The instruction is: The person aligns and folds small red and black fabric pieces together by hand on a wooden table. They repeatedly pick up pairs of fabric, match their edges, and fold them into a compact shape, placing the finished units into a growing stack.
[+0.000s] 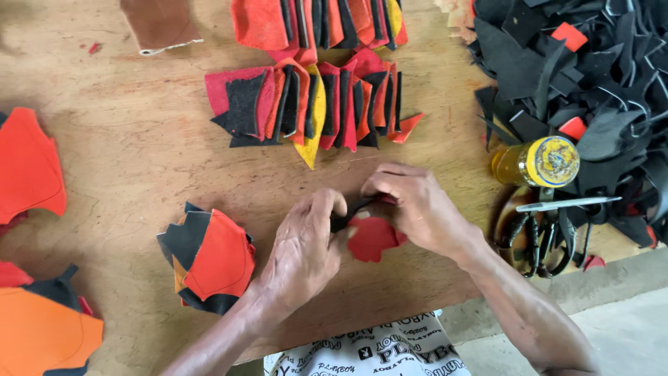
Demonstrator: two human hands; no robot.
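Observation:
My left hand (303,251) and my right hand (414,205) meet near the front edge of a wooden table (139,160). Together they pinch a red leather piece (372,238) with a narrow black strip (351,211) lying along its top edge. The fingers of both hands are closed on these two pieces. Part of the black strip is hidden under my fingers.
A row of red, orange, yellow and black leather pieces (306,104) lies just beyond my hands. A small stack (209,257) sits left of them, with orange pieces (28,167) farther left. A yellow-capped bottle (539,163), scissors (550,223) and a heap of black scraps (591,83) lie at the right.

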